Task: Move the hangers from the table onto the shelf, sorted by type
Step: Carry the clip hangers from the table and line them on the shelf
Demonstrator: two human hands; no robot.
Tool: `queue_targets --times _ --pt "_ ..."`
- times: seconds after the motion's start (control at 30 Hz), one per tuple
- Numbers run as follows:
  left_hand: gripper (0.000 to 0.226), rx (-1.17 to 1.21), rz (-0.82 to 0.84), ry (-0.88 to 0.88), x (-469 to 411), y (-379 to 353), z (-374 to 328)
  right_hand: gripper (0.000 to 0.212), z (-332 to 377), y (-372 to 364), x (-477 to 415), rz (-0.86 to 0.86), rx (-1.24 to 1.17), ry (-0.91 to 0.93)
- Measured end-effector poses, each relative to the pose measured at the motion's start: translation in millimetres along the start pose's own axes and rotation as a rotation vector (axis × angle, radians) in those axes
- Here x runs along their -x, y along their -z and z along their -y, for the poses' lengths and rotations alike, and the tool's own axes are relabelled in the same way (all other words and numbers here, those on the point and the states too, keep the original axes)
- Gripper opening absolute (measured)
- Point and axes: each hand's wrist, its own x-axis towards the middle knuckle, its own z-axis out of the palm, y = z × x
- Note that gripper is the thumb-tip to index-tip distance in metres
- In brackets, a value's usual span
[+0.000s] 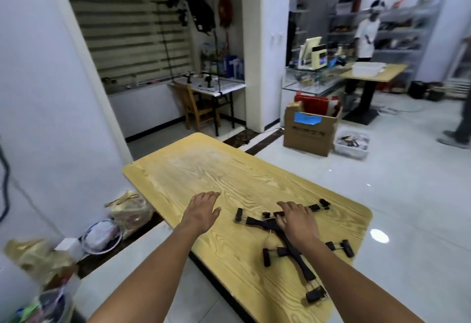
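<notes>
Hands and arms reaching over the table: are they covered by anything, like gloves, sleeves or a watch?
No. The left hand and right hand are both bare, with no gloves. The forearms are uncovered down to the frame's edge, so no sleeve shows. No watch, band or cable sits at either wrist, and I can make out no ring.

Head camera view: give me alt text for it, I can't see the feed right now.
The right hand rests on a small pile of crossed black clip hangers on a light wooden table. The left hand is open, palm down, over bare wood beside them.
</notes>
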Motion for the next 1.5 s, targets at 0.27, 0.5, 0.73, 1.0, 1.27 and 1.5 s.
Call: queue_targets --times 0.27,0.5,0.73,1.0,1.27,1.5 --pt "0.05 0.089 0.086 -0.171 -43.8 -49.7 -61.6 0.045 -62.7 -17.6 20.7 0.051 0.039 -0.193" --pt "0.046 0.113 0.146 -0.224 -64.9 -81.8 -87.2 0.045 -94.3 -39.5 17.8 0.09 0.067 -0.26" --pt "0.045 0.086 0.227 -0.237 -107.3 -107.1 -106.2 0.044 -127.8 -67.4 -11.4 0.141 0.026 -0.275" --pt "0.045 0.017 0.313 -0.275 -182.9 -137.7 -154.3 0.042 -185.4 -94.8 -66.2 0.218 -0.019 -0.27" --pt "0.044 -0.066 0.433 -0.37 -232.4 -168.2 -184.8 0.039 -214.3 -118.7 -97.6 0.214 -0.093 -0.224" --pt "0.047 -0.092 0.51 -0.39 -265.3 -190.3 -220.9 0.037 -234.4 -132.5 -108.2 0.194 -0.147 -0.232"
